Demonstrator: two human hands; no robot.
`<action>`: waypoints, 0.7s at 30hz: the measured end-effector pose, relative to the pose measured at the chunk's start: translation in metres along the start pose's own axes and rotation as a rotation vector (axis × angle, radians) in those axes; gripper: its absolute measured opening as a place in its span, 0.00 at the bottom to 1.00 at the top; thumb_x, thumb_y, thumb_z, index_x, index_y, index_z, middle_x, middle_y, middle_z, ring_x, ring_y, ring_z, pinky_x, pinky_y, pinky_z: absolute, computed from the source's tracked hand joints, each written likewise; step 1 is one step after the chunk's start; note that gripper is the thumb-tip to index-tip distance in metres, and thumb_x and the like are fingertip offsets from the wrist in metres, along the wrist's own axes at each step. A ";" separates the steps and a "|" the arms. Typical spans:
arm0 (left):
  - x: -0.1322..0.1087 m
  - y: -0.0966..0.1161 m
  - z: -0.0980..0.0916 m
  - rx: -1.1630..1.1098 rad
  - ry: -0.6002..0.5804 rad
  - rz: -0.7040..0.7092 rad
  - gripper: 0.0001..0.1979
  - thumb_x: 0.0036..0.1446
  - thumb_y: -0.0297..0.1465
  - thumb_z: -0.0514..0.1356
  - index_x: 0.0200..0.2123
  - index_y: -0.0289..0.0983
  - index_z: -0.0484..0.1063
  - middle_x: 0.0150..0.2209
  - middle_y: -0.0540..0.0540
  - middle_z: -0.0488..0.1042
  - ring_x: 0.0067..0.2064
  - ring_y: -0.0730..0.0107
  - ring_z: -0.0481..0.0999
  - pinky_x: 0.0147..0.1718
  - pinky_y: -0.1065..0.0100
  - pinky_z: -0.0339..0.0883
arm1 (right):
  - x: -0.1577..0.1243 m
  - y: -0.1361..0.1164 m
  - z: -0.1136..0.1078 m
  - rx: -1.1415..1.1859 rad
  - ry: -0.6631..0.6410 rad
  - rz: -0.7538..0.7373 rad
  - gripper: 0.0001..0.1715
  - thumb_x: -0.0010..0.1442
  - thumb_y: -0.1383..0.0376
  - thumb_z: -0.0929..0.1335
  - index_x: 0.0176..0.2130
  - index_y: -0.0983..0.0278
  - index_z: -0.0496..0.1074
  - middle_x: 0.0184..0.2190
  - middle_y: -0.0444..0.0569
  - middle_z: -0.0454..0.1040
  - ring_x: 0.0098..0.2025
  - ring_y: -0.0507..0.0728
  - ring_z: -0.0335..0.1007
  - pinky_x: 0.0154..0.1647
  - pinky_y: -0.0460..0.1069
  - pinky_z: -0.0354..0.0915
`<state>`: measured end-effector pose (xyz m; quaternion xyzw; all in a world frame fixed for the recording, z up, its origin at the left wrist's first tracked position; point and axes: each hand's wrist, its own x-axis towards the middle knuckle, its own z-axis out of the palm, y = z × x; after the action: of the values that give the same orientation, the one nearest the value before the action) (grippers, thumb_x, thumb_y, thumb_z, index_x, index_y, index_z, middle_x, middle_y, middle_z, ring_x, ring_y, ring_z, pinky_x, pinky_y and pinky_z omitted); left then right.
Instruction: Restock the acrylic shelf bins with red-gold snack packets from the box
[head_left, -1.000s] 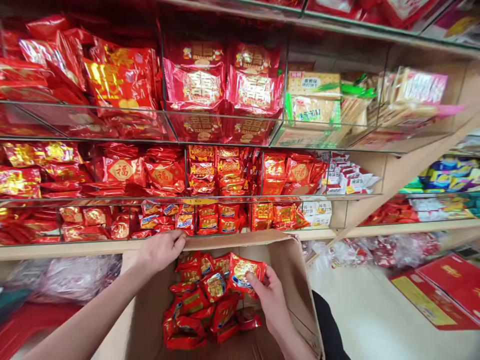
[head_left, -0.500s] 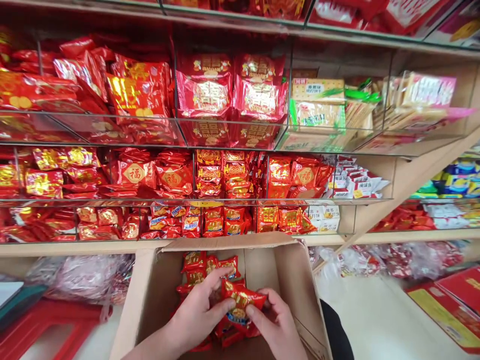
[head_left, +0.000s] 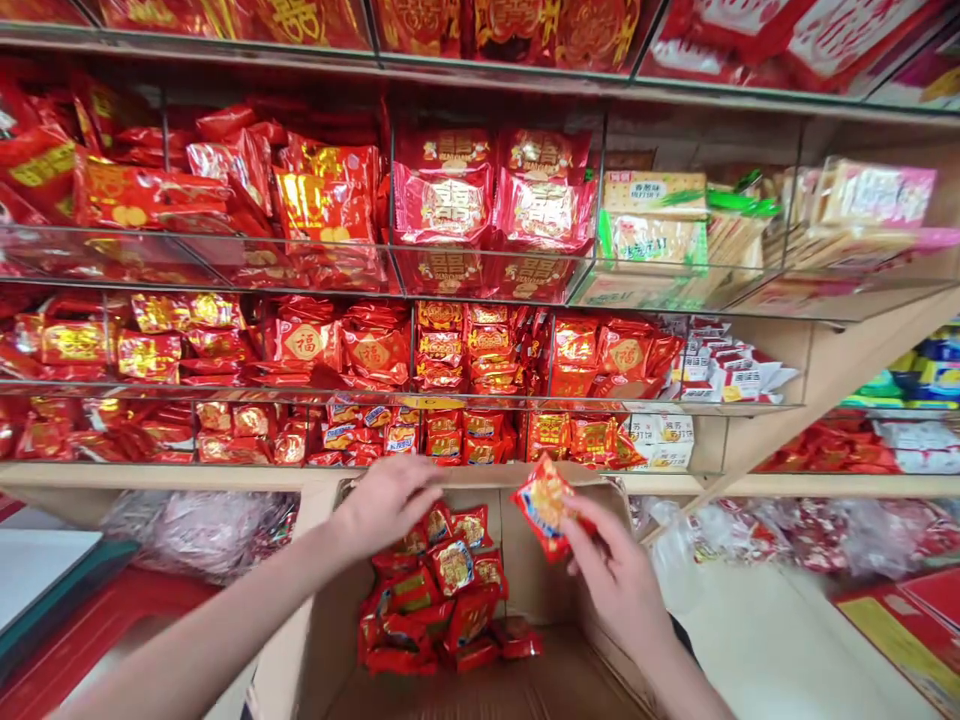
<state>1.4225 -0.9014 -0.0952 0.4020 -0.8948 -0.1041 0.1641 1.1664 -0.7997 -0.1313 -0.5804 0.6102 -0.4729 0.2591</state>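
My right hand (head_left: pixel 611 560) pinches a red snack packet (head_left: pixel 545 508) by its right edge, raised above the right half of a cardboard box (head_left: pixel 536 690). The packet's printed face, with gold and blue patches, is turned upward. Several similar red packets (head_left: pixel 454 565) lie heaped in the left and middle of the box. My left hand (head_left: pixel 390 503) is over the box's far left corner, near the bottom shelf row, fingers stretched to the right and apart. Nothing shows in it, though its palm faces away from me.
Glass-fronted shelves (head_left: pixel 480 400) with red wrapped snacks rise just behind the box. Green-and-cream cracker packs (head_left: pixel 652 235) stand at the right. Plastic-bagged goods (head_left: pixel 214 530) sit below the shelf at the left, near a red stool-like object (head_left: pixel 112 610). A red and yellow carton (head_left: pixel 907 640) lies at right.
Both hands were together on a packet over the heap. The left has let go and moved up and left; the right has carried the packet up and right. The view has shifted slightly left.
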 end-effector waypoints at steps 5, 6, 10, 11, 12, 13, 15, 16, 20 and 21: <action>0.010 -0.042 0.001 0.159 -0.154 -0.345 0.22 0.57 0.41 0.40 0.36 0.38 0.70 0.36 0.46 0.74 0.38 0.68 0.71 0.39 0.68 0.61 | 0.068 -0.011 0.010 -0.529 -0.088 -0.175 0.16 0.58 0.65 0.58 0.44 0.60 0.68 0.43 0.47 0.70 0.44 0.54 0.65 0.48 0.48 0.58; 0.009 -0.045 0.005 0.181 -0.162 -0.393 0.23 0.57 0.42 0.40 0.36 0.38 0.70 0.35 0.45 0.74 0.36 0.66 0.72 0.37 0.66 0.62 | 0.081 -0.013 0.017 -0.614 -0.139 -0.136 0.17 0.58 0.66 0.58 0.45 0.60 0.67 0.43 0.47 0.70 0.45 0.54 0.64 0.48 0.48 0.57; 0.004 -0.045 0.016 0.228 -0.140 -0.471 0.23 0.56 0.42 0.40 0.35 0.38 0.70 0.34 0.43 0.74 0.35 0.61 0.72 0.34 0.63 0.60 | 0.123 -0.009 0.050 -0.744 -0.242 -0.002 0.16 0.57 0.65 0.59 0.44 0.64 0.68 0.39 0.51 0.72 0.44 0.57 0.65 0.45 0.50 0.58; 0.003 -0.045 0.018 0.233 -0.135 -0.480 0.22 0.55 0.42 0.40 0.35 0.38 0.70 0.35 0.43 0.74 0.36 0.62 0.72 0.35 0.64 0.60 | 0.131 -0.006 0.058 -0.762 -0.255 0.030 0.16 0.56 0.65 0.60 0.43 0.65 0.68 0.38 0.53 0.72 0.44 0.58 0.65 0.44 0.50 0.58; 0.002 -0.044 0.018 0.236 -0.131 -0.488 0.22 0.55 0.42 0.40 0.35 0.39 0.70 0.35 0.43 0.74 0.37 0.62 0.72 0.35 0.64 0.59 | 0.139 -0.002 0.067 -0.782 -0.266 0.070 0.15 0.56 0.66 0.60 0.42 0.68 0.68 0.37 0.56 0.72 0.44 0.59 0.65 0.43 0.50 0.58; 0.001 -0.045 0.019 0.237 -0.127 -0.494 0.22 0.55 0.42 0.40 0.34 0.39 0.70 0.35 0.44 0.74 0.37 0.63 0.72 0.35 0.65 0.59 | 0.145 0.002 0.075 -0.800 -0.273 0.116 0.15 0.56 0.66 0.61 0.41 0.70 0.68 0.37 0.58 0.71 0.44 0.60 0.65 0.42 0.51 0.59; 0.001 -0.046 0.020 0.239 -0.122 -0.506 0.22 0.55 0.42 0.40 0.33 0.39 0.70 0.35 0.43 0.74 0.37 0.63 0.72 0.35 0.65 0.59 | 0.156 0.009 0.091 -0.830 -0.277 0.214 0.13 0.56 0.67 0.61 0.40 0.72 0.68 0.36 0.60 0.71 0.44 0.60 0.65 0.41 0.51 0.60; 0.001 -0.048 0.020 0.238 -0.121 -0.512 0.22 0.56 0.42 0.40 0.33 0.39 0.70 0.35 0.43 0.74 0.37 0.62 0.72 0.35 0.65 0.58 | 0.160 0.012 0.099 -0.841 -0.273 0.261 0.13 0.56 0.66 0.62 0.40 0.72 0.68 0.37 0.59 0.70 0.44 0.59 0.65 0.41 0.52 0.61; 0.000 -0.053 0.024 0.226 -0.118 -0.533 0.23 0.56 0.42 0.39 0.33 0.38 0.70 0.35 0.43 0.74 0.37 0.63 0.72 0.35 0.65 0.58 | 0.170 0.020 0.125 -0.849 -0.231 0.365 0.17 0.57 0.62 0.61 0.44 0.71 0.64 0.44 0.55 0.66 0.43 0.56 0.64 0.41 0.54 0.62; 0.000 -0.054 0.025 0.222 -0.114 -0.535 0.23 0.56 0.43 0.39 0.32 0.38 0.70 0.35 0.43 0.74 0.38 0.63 0.72 0.35 0.65 0.58 | 0.172 0.022 0.129 -0.836 -0.226 0.357 0.18 0.57 0.61 0.61 0.44 0.71 0.64 0.44 0.55 0.65 0.43 0.56 0.64 0.42 0.54 0.62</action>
<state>1.4499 -0.9351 -0.1352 0.6324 -0.7708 -0.0679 0.0352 1.2342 -1.0021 -0.1648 -0.5688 0.8067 -0.0683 0.1454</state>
